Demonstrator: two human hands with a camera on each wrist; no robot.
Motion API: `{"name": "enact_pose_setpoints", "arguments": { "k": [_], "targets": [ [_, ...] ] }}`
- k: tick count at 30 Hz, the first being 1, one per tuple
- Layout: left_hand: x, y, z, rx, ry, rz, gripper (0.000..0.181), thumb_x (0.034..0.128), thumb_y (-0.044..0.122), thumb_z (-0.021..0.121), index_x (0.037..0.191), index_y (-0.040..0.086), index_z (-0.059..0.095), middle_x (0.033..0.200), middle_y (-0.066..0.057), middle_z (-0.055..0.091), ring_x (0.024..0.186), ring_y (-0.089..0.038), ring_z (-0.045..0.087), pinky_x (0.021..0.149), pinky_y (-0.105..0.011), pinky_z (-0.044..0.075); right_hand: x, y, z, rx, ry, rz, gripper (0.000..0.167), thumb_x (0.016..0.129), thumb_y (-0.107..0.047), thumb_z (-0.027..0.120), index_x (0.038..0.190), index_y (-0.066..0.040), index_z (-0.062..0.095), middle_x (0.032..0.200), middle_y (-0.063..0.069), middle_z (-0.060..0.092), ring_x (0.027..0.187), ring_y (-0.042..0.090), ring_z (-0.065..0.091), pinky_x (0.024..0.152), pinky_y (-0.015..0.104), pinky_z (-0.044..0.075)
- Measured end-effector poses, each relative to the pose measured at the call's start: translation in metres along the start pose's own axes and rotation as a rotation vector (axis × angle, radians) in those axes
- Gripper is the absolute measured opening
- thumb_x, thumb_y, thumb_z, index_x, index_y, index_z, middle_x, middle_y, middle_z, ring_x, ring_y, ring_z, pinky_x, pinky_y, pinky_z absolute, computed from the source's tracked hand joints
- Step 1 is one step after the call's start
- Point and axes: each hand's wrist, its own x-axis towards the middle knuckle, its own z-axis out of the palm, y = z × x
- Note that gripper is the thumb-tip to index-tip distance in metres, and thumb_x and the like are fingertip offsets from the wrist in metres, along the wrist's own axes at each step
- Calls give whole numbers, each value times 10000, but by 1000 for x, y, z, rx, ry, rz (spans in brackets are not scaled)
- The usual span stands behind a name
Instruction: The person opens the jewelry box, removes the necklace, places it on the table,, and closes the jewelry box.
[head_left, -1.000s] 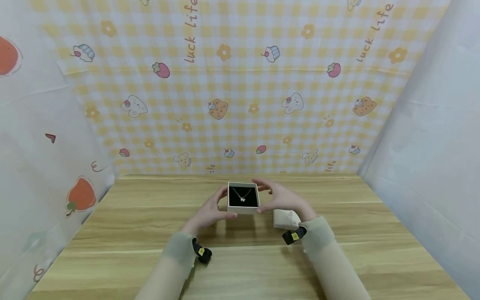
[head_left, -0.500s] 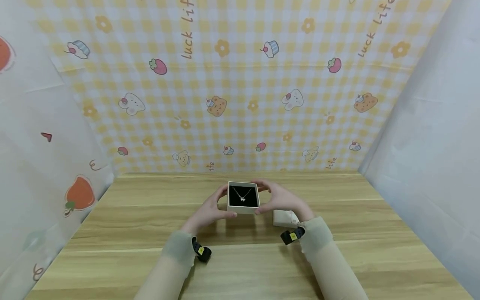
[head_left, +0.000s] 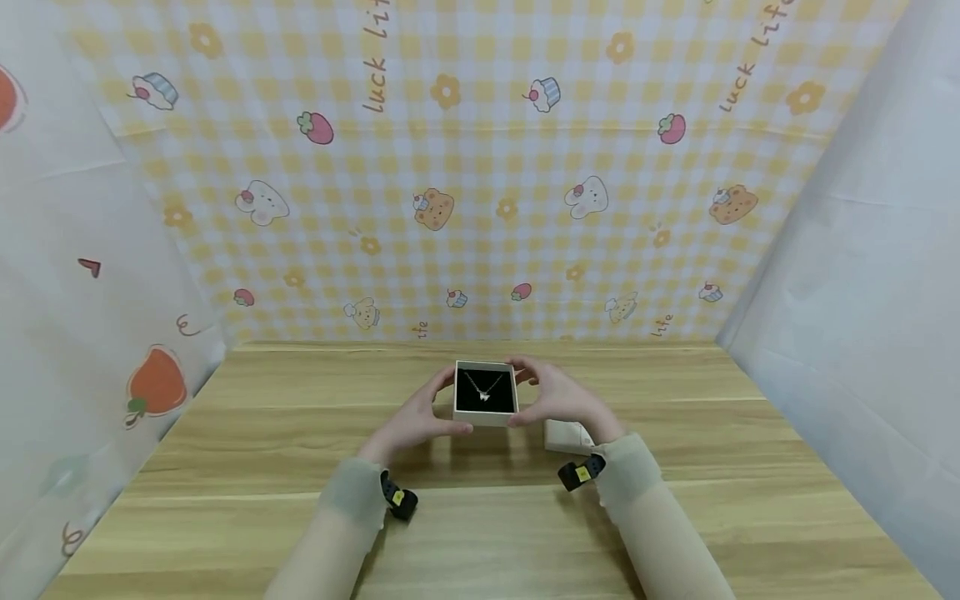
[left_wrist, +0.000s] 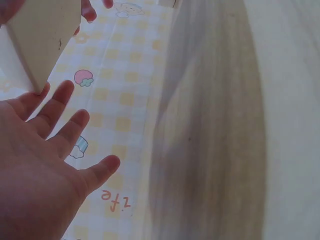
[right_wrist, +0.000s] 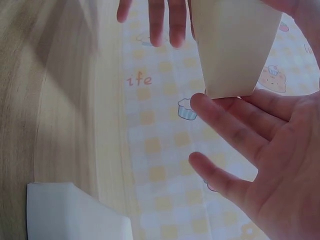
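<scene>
A small white jewelry box (head_left: pixel 486 420) without its lid is held up above the table, its opening tilted toward me. Inside, a fine chain necklace (head_left: pixel 484 397) with a small pale pendant lies on a black insert. My left hand (head_left: pixel 412 423) grips the box's left side between thumb and fingers. On the opposite side, my right hand (head_left: pixel 562 397) holds it the same way, thumb at the near corner. Both wrist views show the plain outside of the box (right_wrist: pixel 235 50) touched by fingertips, with some fingers spread free below it.
A white lid-like piece (head_left: pixel 567 437) with a faint print lies on the wooden table (head_left: pixel 480 542), partly hidden by my right wrist. Behind the table hangs a yellow checked cloth (head_left: pixel 480 167). White cloths stand at left (head_left: pixel 45 333) and right (head_left: pixel 862 333).
The head view has shifted slightly, so the backdrop sits a little higher. My right thumb has slid slightly left along the box's near corner. Both hands keep holding the box in nearly the same place.
</scene>
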Motion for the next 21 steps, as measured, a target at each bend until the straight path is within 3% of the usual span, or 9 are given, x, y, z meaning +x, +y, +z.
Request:
{"name": "enact_pose_setpoints", "arguments": {
  "k": [9, 15, 21],
  "targets": [
    [-1, 4, -1, -3, -8, 1, 914, 775, 103, 794, 1513, 52, 258, 1522, -192, 304, 1407, -374, 232, 1100, -585, 178, 0, 1, 2, 29, -2, 3, 927, 691, -243, 873, 1450, -35, 383, 1379, 135, 477, 1166, 277, 526, 1018, 460, 386],
    [-1, 3, -2, -3, 5, -13, 942, 776, 98, 794, 1522, 36, 223, 1540, -200, 263, 1412, -376, 215, 1104, -575, 180, 1, 2, 4, 11, -5, 3, 930, 698, -247, 869, 1452, -10, 377, 1401, 136, 467, 1176, 287, 521, 1017, 478, 384],
    [-2, 2, -2, 19, 8, 9, 923, 774, 110, 798, 1511, 34, 247, 1538, -215, 259, 1415, -381, 210, 1096, -594, 179, 1, 2, 6, 3, -5, 9, 930, 694, -243, 871, 1449, -14, 380, 1408, 138, 463, 1191, 296, 515, 1020, 489, 379]
  ]
}}
